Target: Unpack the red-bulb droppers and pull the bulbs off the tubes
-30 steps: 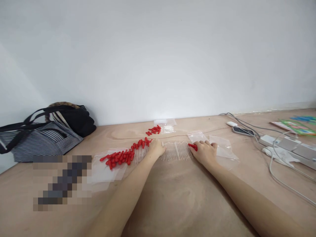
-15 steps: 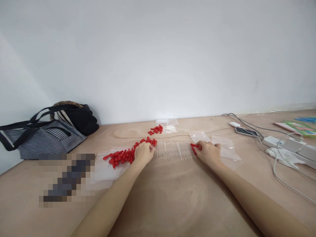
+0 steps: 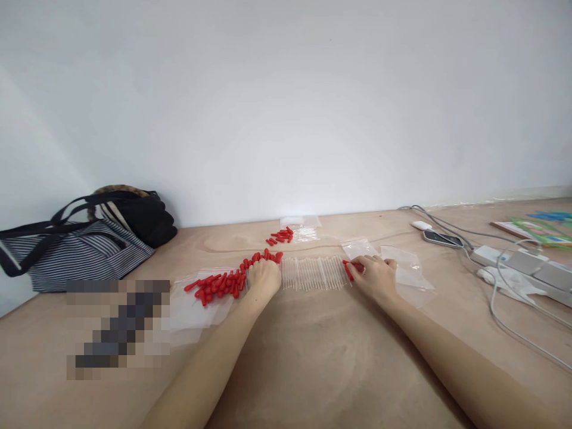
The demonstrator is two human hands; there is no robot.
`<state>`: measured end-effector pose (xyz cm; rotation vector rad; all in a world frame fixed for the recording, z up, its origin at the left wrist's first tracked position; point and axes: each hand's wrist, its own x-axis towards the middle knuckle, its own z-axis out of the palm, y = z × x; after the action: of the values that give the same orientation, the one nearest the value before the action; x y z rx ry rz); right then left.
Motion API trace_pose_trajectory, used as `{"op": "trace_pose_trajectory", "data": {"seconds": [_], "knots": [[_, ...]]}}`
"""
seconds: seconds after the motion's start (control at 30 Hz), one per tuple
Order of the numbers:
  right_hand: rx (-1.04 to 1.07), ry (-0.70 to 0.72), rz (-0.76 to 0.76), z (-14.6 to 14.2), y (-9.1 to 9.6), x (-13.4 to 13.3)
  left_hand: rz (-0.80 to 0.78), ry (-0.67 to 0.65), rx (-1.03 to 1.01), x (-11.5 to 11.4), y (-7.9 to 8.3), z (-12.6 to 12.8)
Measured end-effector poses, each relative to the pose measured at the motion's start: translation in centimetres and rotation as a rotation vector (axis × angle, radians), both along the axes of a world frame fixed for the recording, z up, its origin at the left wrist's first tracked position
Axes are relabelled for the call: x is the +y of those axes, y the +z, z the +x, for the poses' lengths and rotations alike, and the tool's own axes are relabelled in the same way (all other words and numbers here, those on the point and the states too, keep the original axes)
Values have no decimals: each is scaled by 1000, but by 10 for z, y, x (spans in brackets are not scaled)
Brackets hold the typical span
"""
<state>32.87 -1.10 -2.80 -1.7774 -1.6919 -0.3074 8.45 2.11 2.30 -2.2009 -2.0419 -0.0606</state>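
Thin clear glass tubes lie side by side in a row on the wooden table between my hands. At the row's left end is my left hand, closed with its fingertips turned down and hidden from me. Just beyond and left of it, red rubber dropper bulbs form a pile, partly on a clear plastic bag. My right hand is at the row's right end, thumb and fingers closed on a red rubber bulb. More red there is partly covered by the fingers.
Farther back lie smaller red bulbs and thin clear tubes. Plastic bags are behind my right hand. A striped bag stands left, near a blurred dark object. A phone, cables and a power strip lie right.
My left hand has turned, its fingers now more hidden, and stays by the left end of the tubes. My right hand holds nearly the same place. The view has shifted slightly.
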Motion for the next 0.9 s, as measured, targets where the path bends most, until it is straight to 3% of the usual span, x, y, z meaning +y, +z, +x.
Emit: {"op": "trace_pose_trajectory", "data": {"seconds": [0.1,0.17,0.3,0.43,0.73,0.9], "knots": [[-38,73,153,-18,5,-10,13,-60,-16,-16,8,-6],[-89,179,249,-34,9,-20,23,-176,-33,-33,10,-12],[-256,505,399,-64,12,-38,161,-517,-92,-67,-2,-21],[-340,592,506,-77,9,-44,287,-682,-122,-82,-17,-26],[-438,584,623,-73,17,-50,249,-669,-189,-89,-12,-25],[-455,571,665,-70,20,-51,97,-617,-270,-92,1,-20]]}}
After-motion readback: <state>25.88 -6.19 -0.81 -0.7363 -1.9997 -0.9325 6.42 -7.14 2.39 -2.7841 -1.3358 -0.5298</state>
